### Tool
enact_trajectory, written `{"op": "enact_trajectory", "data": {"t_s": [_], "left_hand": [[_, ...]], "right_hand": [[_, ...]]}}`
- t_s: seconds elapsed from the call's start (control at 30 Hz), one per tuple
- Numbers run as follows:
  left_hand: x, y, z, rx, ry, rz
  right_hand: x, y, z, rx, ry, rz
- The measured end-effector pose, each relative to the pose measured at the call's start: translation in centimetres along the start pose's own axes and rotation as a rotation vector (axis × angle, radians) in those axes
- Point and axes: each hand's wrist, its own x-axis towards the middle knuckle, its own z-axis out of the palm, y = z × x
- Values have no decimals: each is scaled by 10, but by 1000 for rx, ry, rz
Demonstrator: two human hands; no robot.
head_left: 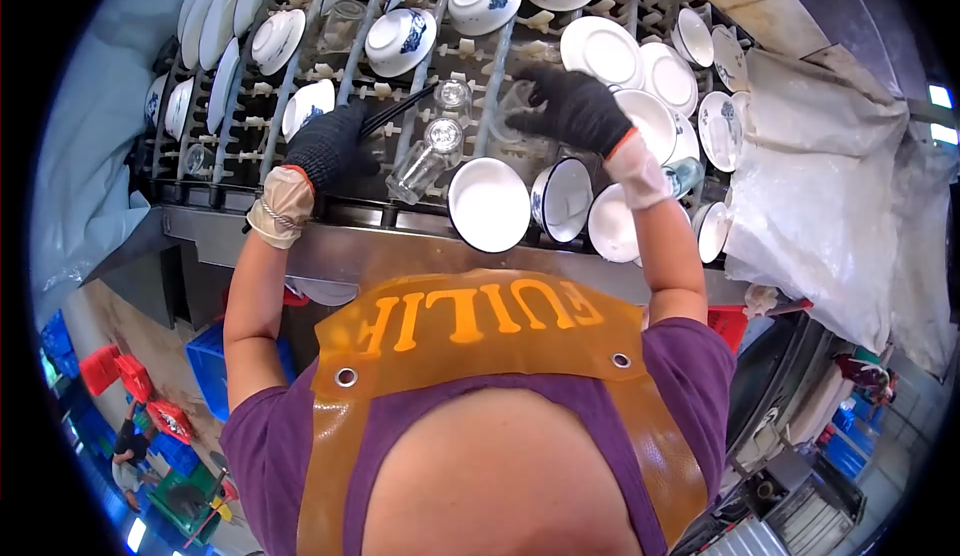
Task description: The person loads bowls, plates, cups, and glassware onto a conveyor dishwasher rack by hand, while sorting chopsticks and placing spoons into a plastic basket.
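Note:
My left hand [335, 146], in a dark knitted glove, is closed on dark chopsticks [400, 108] that stick out to the right. My right hand [578, 111], gloved the same way, has its fingers curled round a clear glass [513, 116], which looks smeared by motion. Between my hands an upside-down glass [452, 94] stands on the pegged conveyor rack [400, 218], and a clear mug [425, 161] lies tilted below it. Nearer to me are a white bowl [489, 206] and a dark-rimmed bowl [562, 201] tipped on its side.
Several upturned blue-patterned bowls [400, 42] sit farther back on the rack, with white plates [218, 26] upright at left. More plates [603, 53] overlap at right, beside a plastic sheet curtain [820, 186]. A metal ledge [330, 256] runs before me. Another person [128, 451] is at lower left.

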Motion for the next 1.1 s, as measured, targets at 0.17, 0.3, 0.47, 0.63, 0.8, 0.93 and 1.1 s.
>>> {"op": "enact_trajectory", "data": {"t_s": [0.17, 0.3, 0.47, 0.63, 0.8, 0.93, 1.1], "left_hand": [[-6, 3, -7, -121, 25, 108], [-42, 9, -23, -143, 152, 34], [-39, 12, -16, -124, 222, -212], [-30, 12, 15, -300, 420, -153], [-29, 11, 26, -485, 479, -132], [-38, 22, 22, -582, 491, -146], [-50, 28, 42, -928, 358, -148]], "right_hand": [[59, 93, 14, -392, 188, 86], [58, 128, -43, -233, 222, 270], [61, 202, -51, -74, -1, 171], [33, 141, -102, -65, 111, 105], [23, 105, -117, -578, 303, -239], [35, 132, -95, -739, 576, -359], [-35, 108, -63, 19, 148, -181]]}}
